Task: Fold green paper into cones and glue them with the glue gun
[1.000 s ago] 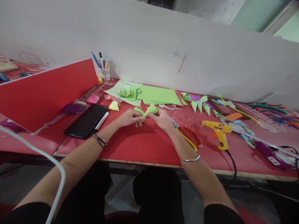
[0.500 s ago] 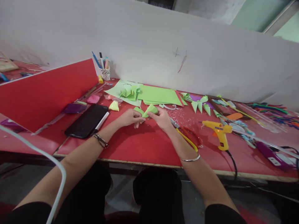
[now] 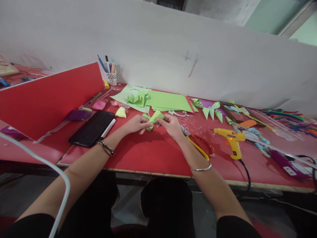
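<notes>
A folded piece of smooth, matte light-green paper [image 3: 156, 116] sits between the two hands, over the red tabletop [image 3: 148, 155] and in front of the flat green sheets [image 3: 169, 100]. Its upper flap is a long, tapered roll, its axis slanting from the left thumb up toward the right, broader end by the right fingertips; a second flap shows behind and below. The left hand [image 3: 135, 124] pinches the narrow middle; the right hand [image 3: 172, 126] grips the wider end. Fingers hide parts of the folds, and whether the paper touches the table is unclear. The right forearm partly covers the scissors [image 3: 198, 149].
</notes>
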Demonstrator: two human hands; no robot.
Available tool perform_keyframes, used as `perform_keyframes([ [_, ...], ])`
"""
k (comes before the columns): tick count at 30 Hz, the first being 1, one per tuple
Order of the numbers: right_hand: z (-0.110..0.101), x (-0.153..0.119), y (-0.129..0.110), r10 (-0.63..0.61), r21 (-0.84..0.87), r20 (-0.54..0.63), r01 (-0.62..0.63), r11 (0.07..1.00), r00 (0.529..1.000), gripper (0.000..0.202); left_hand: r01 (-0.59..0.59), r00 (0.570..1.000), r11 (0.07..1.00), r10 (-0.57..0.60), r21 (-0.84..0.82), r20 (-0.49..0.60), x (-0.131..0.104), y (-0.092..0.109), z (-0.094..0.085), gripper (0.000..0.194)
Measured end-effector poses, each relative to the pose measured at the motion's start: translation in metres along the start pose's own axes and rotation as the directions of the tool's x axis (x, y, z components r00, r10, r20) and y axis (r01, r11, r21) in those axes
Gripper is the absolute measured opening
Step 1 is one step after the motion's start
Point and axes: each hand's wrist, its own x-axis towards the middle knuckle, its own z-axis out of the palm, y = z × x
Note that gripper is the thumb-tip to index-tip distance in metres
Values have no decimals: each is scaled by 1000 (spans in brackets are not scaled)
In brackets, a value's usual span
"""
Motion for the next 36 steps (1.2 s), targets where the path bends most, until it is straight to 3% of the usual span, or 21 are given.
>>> perform_keyframes([
  [9, -4, 3, 1, 26, 27, -120, -23, 999, 992, 35, -16, 999, 998, 19, 59, -41, -2, -1, -3, 44],
  [14, -5, 2, -1, 1, -75, -60, -6, 997, 998, 34, -74, 997, 996, 73, -41, -19, 0, -3, -1, 38],
  [19, -2, 1, -1, -29, -177, 24, 33, 984, 999, 30, -47, 998, 998, 48, -34, 47, 2, -4, 2, 31],
  [28, -1, 1, -2, 11, 9, -59, -11, 1000, 998, 24, -43, 999, 999, 43, -20, -33, 1, -6, -1, 30],
  [32, -2, 1, -4, 4, 10, -24, -4, 1000, 1000, 20, -37, 999, 999, 37, -9, -13, 0, -3, 0, 32],
  [36, -1, -1, -3, 14, -25, 118, -11, 1000, 993, 16, -27, 997, 998, 30, -52, 67, -1, 0, 3, 32],
])
